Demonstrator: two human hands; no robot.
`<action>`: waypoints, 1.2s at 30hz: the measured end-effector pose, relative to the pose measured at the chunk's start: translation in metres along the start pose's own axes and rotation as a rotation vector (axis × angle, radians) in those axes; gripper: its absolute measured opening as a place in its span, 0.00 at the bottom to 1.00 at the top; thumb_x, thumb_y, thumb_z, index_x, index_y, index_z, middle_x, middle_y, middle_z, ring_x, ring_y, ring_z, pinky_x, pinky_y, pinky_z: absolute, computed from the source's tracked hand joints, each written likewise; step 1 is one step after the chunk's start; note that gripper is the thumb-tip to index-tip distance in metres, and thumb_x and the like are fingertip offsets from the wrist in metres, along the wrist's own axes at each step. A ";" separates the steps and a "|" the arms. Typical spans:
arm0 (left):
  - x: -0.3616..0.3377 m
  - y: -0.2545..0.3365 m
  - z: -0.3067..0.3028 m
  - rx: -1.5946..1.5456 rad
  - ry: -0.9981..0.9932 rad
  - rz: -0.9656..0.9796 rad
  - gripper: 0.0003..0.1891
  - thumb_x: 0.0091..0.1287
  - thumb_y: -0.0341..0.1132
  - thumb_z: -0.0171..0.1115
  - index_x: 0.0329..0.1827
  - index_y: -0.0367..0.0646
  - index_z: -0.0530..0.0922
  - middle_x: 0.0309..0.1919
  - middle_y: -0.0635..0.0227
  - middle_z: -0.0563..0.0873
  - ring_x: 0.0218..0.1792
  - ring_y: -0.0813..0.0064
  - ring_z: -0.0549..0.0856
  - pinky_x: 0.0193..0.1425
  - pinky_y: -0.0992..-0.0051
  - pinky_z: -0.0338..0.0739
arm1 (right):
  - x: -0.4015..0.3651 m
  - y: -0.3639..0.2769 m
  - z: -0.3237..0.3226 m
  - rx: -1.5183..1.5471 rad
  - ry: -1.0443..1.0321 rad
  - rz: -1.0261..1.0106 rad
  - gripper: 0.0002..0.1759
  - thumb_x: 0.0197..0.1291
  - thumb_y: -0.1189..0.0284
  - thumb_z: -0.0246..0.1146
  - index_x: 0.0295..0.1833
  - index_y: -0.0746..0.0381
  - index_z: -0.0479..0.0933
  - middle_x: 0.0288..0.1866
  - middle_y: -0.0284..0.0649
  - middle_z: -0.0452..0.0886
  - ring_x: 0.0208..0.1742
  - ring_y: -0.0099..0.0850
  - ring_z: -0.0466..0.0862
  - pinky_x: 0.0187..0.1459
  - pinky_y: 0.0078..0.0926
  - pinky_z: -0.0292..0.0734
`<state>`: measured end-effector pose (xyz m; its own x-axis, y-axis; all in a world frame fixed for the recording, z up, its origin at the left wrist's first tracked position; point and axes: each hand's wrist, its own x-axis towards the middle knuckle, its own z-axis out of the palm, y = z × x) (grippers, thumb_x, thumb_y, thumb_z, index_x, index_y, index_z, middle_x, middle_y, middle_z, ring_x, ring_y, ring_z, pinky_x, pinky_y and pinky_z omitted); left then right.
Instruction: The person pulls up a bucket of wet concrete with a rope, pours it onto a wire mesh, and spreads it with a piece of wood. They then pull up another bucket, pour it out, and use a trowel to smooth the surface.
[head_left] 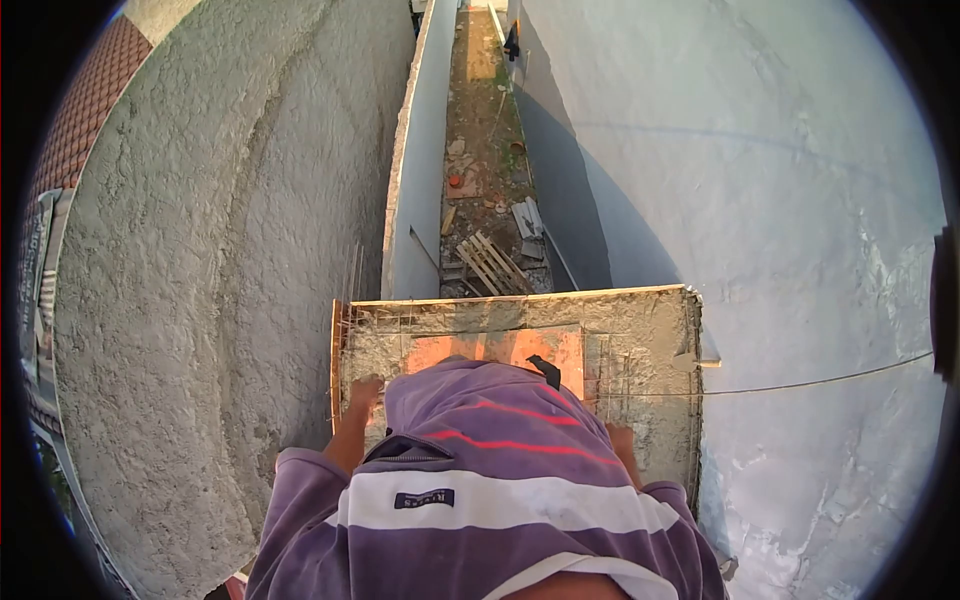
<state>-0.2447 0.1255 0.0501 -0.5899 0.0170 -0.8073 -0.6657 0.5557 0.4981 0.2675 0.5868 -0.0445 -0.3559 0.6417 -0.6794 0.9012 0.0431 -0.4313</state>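
Purple, white and red cloth of my shirt [540,500] fills the lower middle of the view. On its left side my left hand [365,391] is low over the rough grey concrete slab [645,330]; its fingers are too small to make out. My right hand [621,437] shows only in part at the shirt's right edge, its fingers hidden behind the cloth. Between the hands, an orange-brown board [560,345] lies on the slab. A black strap-like piece [545,371] pokes out past the shirt over this board.
Wooden edging [520,296] borders the slab, with a drop beyond it. Below, a narrow passage holds a wooden pallet [492,264] and rubble. A rough wall [220,250] rises left, a smoother wall [800,250] right. A thin line [800,383] crosses the right side.
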 end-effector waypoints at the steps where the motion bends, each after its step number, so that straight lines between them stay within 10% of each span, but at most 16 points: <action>1: -0.029 0.026 0.003 -0.080 0.008 -0.099 0.22 0.64 0.37 0.69 0.61 0.40 0.79 0.54 0.57 0.84 0.55 0.59 0.84 0.54 0.53 0.81 | -0.006 -0.008 -0.001 0.110 -0.014 0.046 0.28 0.65 0.57 0.66 0.54 0.75 0.80 0.43 0.59 0.87 0.41 0.55 0.88 0.47 0.49 0.80; 9: -0.016 -0.018 -0.004 -0.056 0.067 -0.171 0.21 0.66 0.31 0.67 0.63 0.42 0.80 0.46 0.58 0.86 0.45 0.62 0.88 0.53 0.54 0.80 | -0.003 0.005 0.020 -0.746 0.033 -0.392 0.21 0.67 0.52 0.62 0.55 0.54 0.84 0.43 0.59 0.87 0.41 0.55 0.89 0.39 0.52 0.83; 12: -0.006 -0.039 -0.012 0.066 -0.025 -0.067 0.22 0.65 0.25 0.64 0.64 0.41 0.80 0.40 0.57 0.87 0.43 0.62 0.88 0.51 0.54 0.81 | 0.004 0.034 0.041 -0.624 0.107 -0.346 0.22 0.64 0.52 0.62 0.50 0.58 0.86 0.31 0.46 0.88 0.35 0.47 0.90 0.35 0.47 0.83; 15: 0.052 -0.094 -0.037 -0.217 -0.154 -0.097 0.24 0.64 0.21 0.61 0.65 0.42 0.80 0.36 0.57 0.87 0.40 0.62 0.88 0.50 0.53 0.80 | 0.005 0.033 0.042 -0.607 -0.068 -0.199 0.23 0.69 0.48 0.59 0.59 0.47 0.85 0.39 0.54 0.88 0.42 0.53 0.89 0.39 0.50 0.83; 18: 0.038 -0.075 -0.043 -0.067 -0.077 -0.079 0.25 0.64 0.21 0.60 0.66 0.41 0.80 0.39 0.54 0.88 0.38 0.64 0.88 0.51 0.51 0.80 | 0.002 0.023 0.042 -0.611 -0.076 -0.183 0.23 0.68 0.53 0.62 0.60 0.56 0.84 0.41 0.54 0.89 0.42 0.52 0.90 0.40 0.48 0.84; 23: 0.027 -0.061 -0.054 0.014 0.064 -0.095 0.30 0.66 0.26 0.63 0.75 0.46 0.74 0.51 0.49 0.87 0.45 0.62 0.87 0.56 0.49 0.79 | -0.034 -0.052 0.023 0.226 -0.007 0.101 0.29 0.64 0.66 0.68 0.63 0.76 0.76 0.58 0.60 0.84 0.57 0.50 0.86 0.54 0.48 0.82; 28: 0.009 -0.046 -0.056 -0.241 0.132 -0.071 0.36 0.69 0.33 0.65 0.82 0.46 0.66 0.58 0.52 0.86 0.53 0.58 0.87 0.61 0.50 0.78 | -0.002 -0.018 0.044 0.120 0.176 -0.084 0.15 0.68 0.62 0.63 0.48 0.61 0.86 0.39 0.48 0.89 0.40 0.45 0.89 0.41 0.46 0.83; 30: 0.007 -0.053 -0.060 -0.317 0.132 -0.149 0.35 0.69 0.34 0.66 0.80 0.44 0.68 0.57 0.52 0.86 0.52 0.59 0.88 0.57 0.52 0.80 | -0.012 -0.063 0.033 0.514 0.103 0.188 0.15 0.68 0.64 0.64 0.47 0.67 0.84 0.39 0.48 0.88 0.39 0.44 0.88 0.42 0.46 0.82; 33: -0.002 -0.065 -0.064 -0.355 0.084 -0.152 0.26 0.71 0.34 0.62 0.73 0.40 0.75 0.50 0.53 0.89 0.46 0.59 0.89 0.51 0.60 0.83 | -0.017 -0.093 0.022 0.490 0.027 0.283 0.39 0.61 0.66 0.70 0.72 0.77 0.69 0.67 0.63 0.78 0.66 0.56 0.80 0.61 0.57 0.77; 36: -0.023 -0.074 -0.077 -0.074 0.157 -0.127 0.23 0.71 0.33 0.61 0.69 0.38 0.77 0.45 0.53 0.90 0.42 0.59 0.90 0.48 0.64 0.84 | -0.026 -0.113 0.015 0.505 -0.040 0.276 0.41 0.61 0.65 0.70 0.74 0.77 0.66 0.65 0.62 0.79 0.64 0.58 0.81 0.62 0.60 0.76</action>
<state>-0.2170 0.0202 0.0564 -0.5590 -0.1828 -0.8088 -0.7679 0.4821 0.4218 0.1716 0.5536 0.0131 -0.1424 0.5470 -0.8250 0.7354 -0.4994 -0.4580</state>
